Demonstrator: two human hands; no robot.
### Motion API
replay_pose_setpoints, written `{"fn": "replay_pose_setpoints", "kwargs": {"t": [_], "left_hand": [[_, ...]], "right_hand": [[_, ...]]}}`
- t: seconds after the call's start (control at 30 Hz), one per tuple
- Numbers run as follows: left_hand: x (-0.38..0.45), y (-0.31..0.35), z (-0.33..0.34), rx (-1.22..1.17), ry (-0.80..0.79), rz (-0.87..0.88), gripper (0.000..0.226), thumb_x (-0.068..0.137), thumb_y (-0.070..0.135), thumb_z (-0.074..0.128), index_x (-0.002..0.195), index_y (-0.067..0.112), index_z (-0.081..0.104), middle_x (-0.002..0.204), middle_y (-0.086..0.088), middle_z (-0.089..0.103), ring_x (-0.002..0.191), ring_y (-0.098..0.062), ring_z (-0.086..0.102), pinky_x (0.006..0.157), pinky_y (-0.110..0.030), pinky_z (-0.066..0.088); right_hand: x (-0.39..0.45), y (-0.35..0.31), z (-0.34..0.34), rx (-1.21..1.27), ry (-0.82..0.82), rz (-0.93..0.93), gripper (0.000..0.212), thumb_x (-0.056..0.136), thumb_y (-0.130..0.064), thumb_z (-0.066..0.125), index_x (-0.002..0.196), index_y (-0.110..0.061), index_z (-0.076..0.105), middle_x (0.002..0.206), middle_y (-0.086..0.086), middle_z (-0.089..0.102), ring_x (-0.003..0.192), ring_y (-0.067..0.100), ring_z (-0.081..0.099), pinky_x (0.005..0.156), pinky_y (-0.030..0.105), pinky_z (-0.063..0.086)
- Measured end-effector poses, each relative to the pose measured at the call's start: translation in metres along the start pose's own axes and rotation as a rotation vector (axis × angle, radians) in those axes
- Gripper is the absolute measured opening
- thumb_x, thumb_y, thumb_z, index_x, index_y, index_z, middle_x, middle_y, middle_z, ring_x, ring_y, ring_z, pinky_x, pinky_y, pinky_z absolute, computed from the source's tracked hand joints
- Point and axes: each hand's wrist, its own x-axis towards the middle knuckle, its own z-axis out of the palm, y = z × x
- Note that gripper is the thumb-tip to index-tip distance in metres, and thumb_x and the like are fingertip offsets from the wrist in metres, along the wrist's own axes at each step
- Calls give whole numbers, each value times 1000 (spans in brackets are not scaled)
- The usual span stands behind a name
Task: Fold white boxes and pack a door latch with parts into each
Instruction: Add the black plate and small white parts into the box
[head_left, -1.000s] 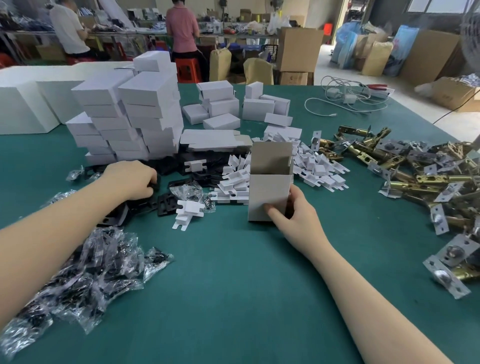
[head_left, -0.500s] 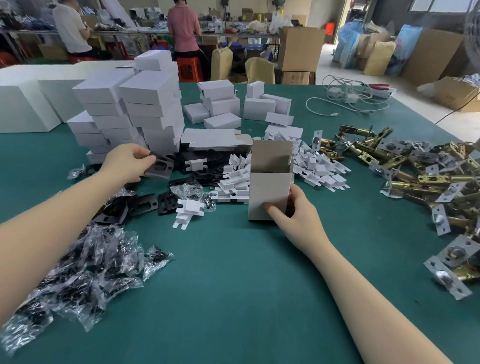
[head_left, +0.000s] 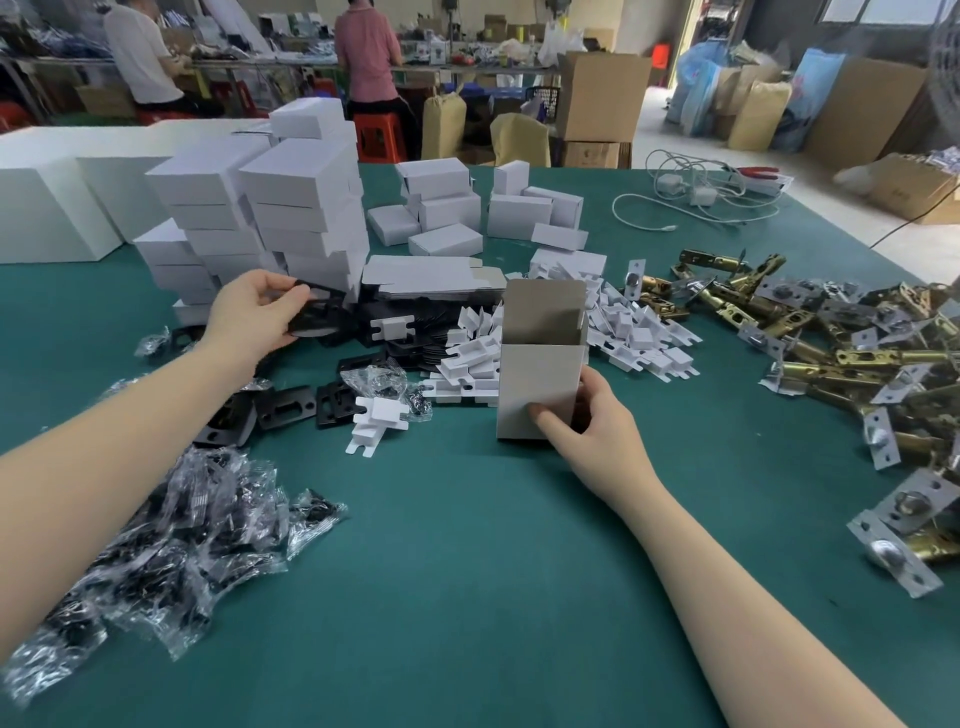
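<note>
Clear bags (head_left: 156, 551) of parts lay nearest, at 8 o'clock on the green worktop (head_left: 467, 597). The right hand (head_left: 587, 423) gripped the base of an upright open box (head_left: 537, 364) at centre, thumb on its front. At 10 o'clock the left hand (head_left: 254, 317) pinched a black plate (head_left: 314, 312) above more black plates (head_left: 291, 405). White inserts (head_left: 639, 332) lay behind the box, brass latches (head_left: 841, 338) at 3 o'clock. Closed boxes (head_left: 260, 208) were stacked at 11 o'clock.
</note>
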Motion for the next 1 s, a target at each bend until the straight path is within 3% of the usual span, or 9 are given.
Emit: {"fn": "replay_pose_setpoints", "kwargs": {"t": [0.1,0.13,0.2,0.3,0.5,0.57,0.67,0.87,1.0], "left_hand": [[0,-5,-5,446,96,344,11,97,29,59,102,20,61,109,-1,70,100,-22,63,87,-34,48],[0,-6,-5,497,96,386,10,97,30,58,101,21,61,109,-1,70,100,-21,63,86,-32,46],[-1,-2,-2,290,43,263,6,98,28,57,101,22,57,108,-1,71,96,-17,67,81,-33,53],[-9,10,6,-156,-85,-23,7,102,25,51,109,21,50,95,6,74,75,-13,74,59,-26,58],[-29,33,20,-448,-435,-293,15,94,24,60,106,15,60,83,2,73,74,-12,73,54,-18,56],[-38,42,25,-458,-552,-323,31,80,17,69,110,14,63,88,0,75,76,-9,72,56,-15,56],[-49,54,35,-507,-576,-309,35,72,13,72,105,19,68,84,3,73,70,-6,70,56,-13,54],[-71,81,52,-597,-715,-283,30,89,19,60,119,13,66,74,2,69,72,-11,70,72,-28,59],[-84,93,60,-580,-732,-298,29,102,18,47,125,10,63,98,-8,71,95,-25,72,71,-28,60]], "right_hand": [[0,0,0,-4,-3,0,51,85,-34,70,131,-37,47,102,-21,66,84,-6,61,72,16,46],[1,0,0,-2,-3,0,51,85,-34,70,131,-36,47,103,-21,66,84,-6,61,73,17,46],[1,0,-1,0,-5,0,52,85,-33,70,132,-33,48,103,-19,67,85,-5,62,74,18,48],[1,0,-1,0,-8,0,52,85,-33,70,133,-32,49,103,-19,67,85,-4,62,75,17,48],[1,-1,0,3,-5,4,52,85,-34,71,132,-33,48,102,-20,67,84,-5,62,74,18,47],[1,0,0,4,-3,2,52,85,-34,71,132,-34,48,102,-20,67,84,-4,62,74,18,47],[0,0,-1,3,-3,3,52,85,-34,71,132,-35,48,102,-20,67,85,-4,62,74,18,47],[0,0,-1,10,-3,1,51,85,-32,71,131,-36,48,102,-22,67,86,-5,62,76,18,48],[0,0,-1,1,-1,-5,51,85,-32,70,131,-34,48,103,-21,66,87,-6,62,75,17,47]]}}
